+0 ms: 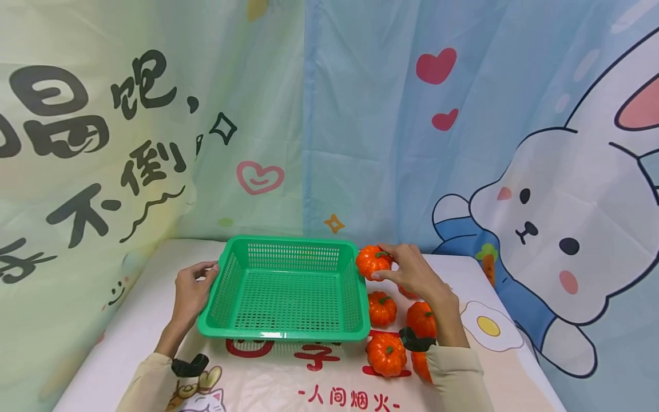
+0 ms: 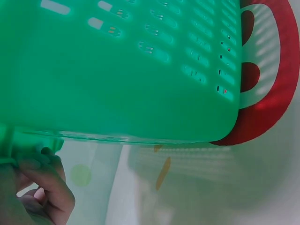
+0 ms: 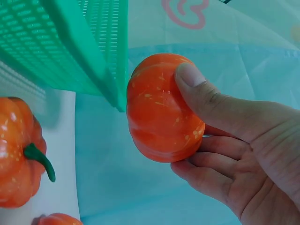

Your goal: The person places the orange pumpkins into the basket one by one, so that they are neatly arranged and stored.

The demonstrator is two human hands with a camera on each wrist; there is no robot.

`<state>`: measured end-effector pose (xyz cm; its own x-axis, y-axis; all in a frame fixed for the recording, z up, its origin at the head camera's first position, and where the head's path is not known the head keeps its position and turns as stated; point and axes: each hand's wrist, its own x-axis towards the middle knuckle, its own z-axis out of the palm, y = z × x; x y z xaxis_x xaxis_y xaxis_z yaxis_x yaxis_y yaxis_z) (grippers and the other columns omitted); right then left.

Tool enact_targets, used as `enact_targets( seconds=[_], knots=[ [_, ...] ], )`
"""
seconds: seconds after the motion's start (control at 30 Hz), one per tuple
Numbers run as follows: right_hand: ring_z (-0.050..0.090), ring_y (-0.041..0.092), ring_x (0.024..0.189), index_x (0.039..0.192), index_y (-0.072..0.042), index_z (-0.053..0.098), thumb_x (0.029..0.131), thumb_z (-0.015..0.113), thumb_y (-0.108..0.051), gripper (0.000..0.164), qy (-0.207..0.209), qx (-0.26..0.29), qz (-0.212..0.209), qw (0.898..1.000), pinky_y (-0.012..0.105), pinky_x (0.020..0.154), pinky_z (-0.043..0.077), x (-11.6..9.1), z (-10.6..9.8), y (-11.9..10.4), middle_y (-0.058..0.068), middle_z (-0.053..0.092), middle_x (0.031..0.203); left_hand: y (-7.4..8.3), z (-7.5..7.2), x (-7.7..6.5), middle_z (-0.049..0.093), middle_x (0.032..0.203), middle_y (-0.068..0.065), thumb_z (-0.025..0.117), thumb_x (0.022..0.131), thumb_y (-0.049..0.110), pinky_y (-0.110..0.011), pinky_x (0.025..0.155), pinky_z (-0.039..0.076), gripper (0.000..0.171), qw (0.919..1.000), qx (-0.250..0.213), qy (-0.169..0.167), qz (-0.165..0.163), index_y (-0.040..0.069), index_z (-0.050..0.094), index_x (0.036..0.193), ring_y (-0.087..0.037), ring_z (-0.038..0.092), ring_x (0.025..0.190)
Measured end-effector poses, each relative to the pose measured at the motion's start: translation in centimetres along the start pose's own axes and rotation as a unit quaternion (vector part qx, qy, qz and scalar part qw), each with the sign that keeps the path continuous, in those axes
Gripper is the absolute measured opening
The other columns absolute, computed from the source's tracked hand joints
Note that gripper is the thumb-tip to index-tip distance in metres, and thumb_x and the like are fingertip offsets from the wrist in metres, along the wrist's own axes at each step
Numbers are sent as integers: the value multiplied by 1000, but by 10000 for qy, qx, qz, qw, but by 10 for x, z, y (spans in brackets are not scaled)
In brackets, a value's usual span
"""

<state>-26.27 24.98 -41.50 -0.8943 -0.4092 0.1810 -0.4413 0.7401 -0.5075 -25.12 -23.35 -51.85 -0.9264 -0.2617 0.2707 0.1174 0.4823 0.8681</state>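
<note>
A green plastic basket (image 1: pixel 283 336) with mesh sides and floor appears tilted up from the table. My left hand (image 1: pixel 192 289) pinches its left rim; in the left wrist view the fingers (image 2: pixel 51 187) curl at the rim's edge. At the basket's right rim, my right hand (image 1: pixel 414 272) holds a small orange toy pumpkin (image 1: pixel 372 264) with a green stem. In the right wrist view the thumb lies across this pumpkin (image 3: pixel 159 112) and the other fingers support it from beneath, just outside the basket wall (image 3: pixel 89 51).
More toy pumpkins lie right of the basket: one (image 1: pixel 382 309) close to its side, another (image 1: pixel 386 355) nearer me, and others (image 1: pixel 421 320) partly behind my right forearm. The printed tablecloth (image 1: pixel 319 380) spreads in front. A patterned curtain (image 1: pixel 355 143) hangs behind the table.
</note>
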Motion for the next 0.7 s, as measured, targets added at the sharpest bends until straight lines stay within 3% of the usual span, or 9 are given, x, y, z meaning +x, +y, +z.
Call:
enact_targets(
  seconds=[0.17, 0.37, 0.57, 0.7],
  knots=[
    [69, 14, 92, 151, 1, 63, 95, 88, -25, 67, -43, 45, -28, 10000, 36, 88, 60, 0, 3, -5, 5, 83, 118, 1, 1, 0, 78, 105, -29, 66, 110, 18, -18, 58, 50, 31, 10000, -3, -10, -3, -4, 78, 128, 2, 61, 65],
    [67, 16, 91, 151, -1, 64, 94, 88, -27, 66, -70, 78, -30, 9999, 33, 83, 57, 1, 7, -9, 4, 82, 115, 3, 0, -1, 77, 105, -29, 65, 110, 17, -17, 58, 50, 31, 10000, 37, -45, -10, -4, 77, 128, 3, 62, 64],
    [68, 16, 95, 150, -2, 65, 95, 87, -28, 65, -103, 35, -8, 9999, 40, 89, 58, 1, 13, -11, 5, 82, 119, 4, 0, -2, 77, 106, -29, 65, 110, 17, -17, 59, 51, 30, 10000, 41, -27, -34, -5, 77, 128, 3, 62, 65],
    [64, 16, 95, 152, -3, 64, 95, 87, -30, 67, -131, 88, 34, 9999, 38, 90, 50, 1, 17, -14, 3, 82, 120, 4, -1, -2, 77, 104, -29, 65, 110, 16, -17, 58, 51, 30, 10000, 15, -25, -16, -5, 77, 128, 2, 61, 64]
  ],
)
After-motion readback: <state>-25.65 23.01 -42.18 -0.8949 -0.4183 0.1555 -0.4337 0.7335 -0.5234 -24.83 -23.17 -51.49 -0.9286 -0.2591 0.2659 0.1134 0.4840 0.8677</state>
